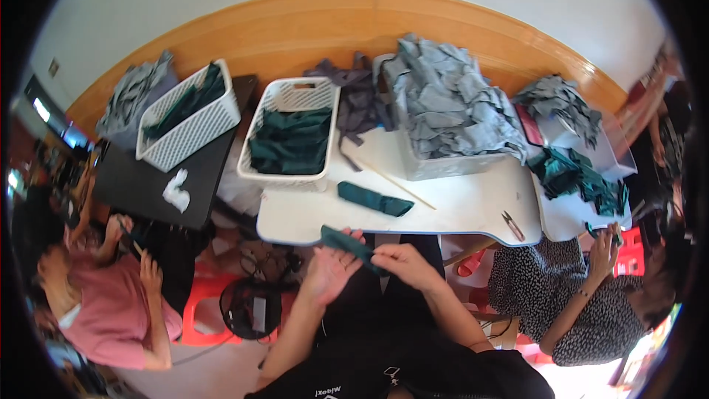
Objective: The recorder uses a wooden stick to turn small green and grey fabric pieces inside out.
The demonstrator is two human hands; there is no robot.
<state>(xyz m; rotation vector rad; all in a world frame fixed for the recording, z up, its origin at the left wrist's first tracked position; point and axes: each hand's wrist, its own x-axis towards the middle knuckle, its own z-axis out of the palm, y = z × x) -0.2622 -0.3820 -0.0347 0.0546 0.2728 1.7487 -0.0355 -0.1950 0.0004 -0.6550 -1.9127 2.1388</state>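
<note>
Just off the near edge of the white table, a folded strip of dark green cloth (346,241) spans my two hands. My left hand (330,273) is palm up, with the strip lying across its fingers. My right hand (405,264) pinches the strip near its lower right end, fingers closed. On the table ahead lies a second flat, folded green cloth strip (374,199). Beyond it a thin wooden stick (391,180) rests at a slant.
A white basket (246,165) of green cloth and a grey bin (443,168) heaped with grey cloth stand behind. Thread snips (512,226) lie at the right. Seated people flank me: one in a pink shirt (111,299), another in a dotted garment (591,325).
</note>
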